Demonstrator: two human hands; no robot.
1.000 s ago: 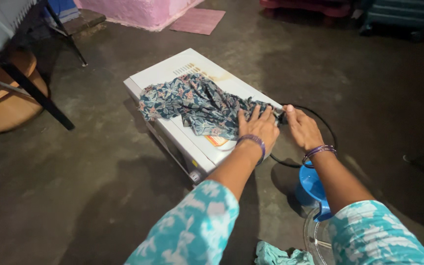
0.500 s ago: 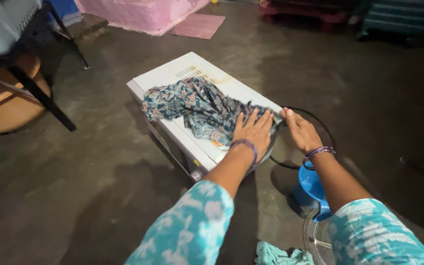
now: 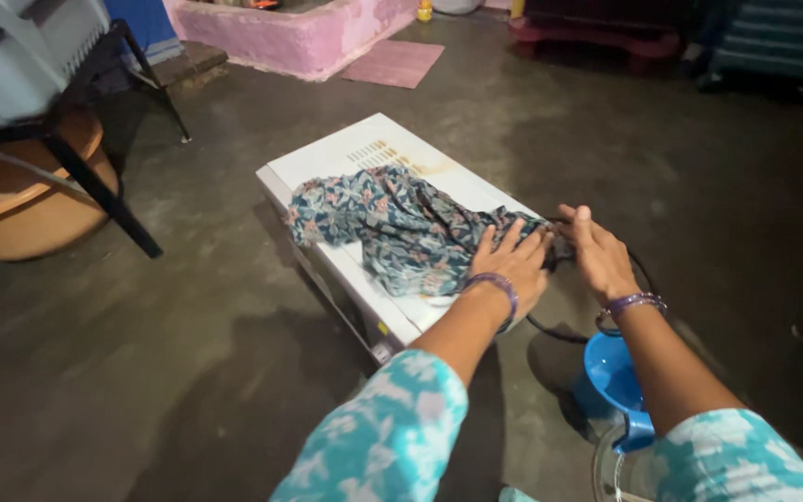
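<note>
- A small yellow sticker (image 3: 382, 327) sits on the near side edge of the white box-shaped metal appliance (image 3: 364, 153); no packages, signs or screens show.

I see a dark concrete floor (image 3: 188, 372) carrying everything here. A white box-shaped appliance (image 3: 364, 167) sits on it, lying flat with its vented panel up. A patterned blue cloth (image 3: 392, 228) lies crumpled across its top, reaching the near right edge. A black cable (image 3: 550, 327) loops on the floor just beside the appliance's right end. A blue scoop (image 3: 615, 376) rests on the floor near that loop. Far left, an orange tub (image 3: 11, 209) stands on the floor under a black-legged stand (image 3: 95, 181). Further back, a pink mat (image 3: 392, 63) lies flat beside a low pink ledge (image 3: 299, 42).
</note>
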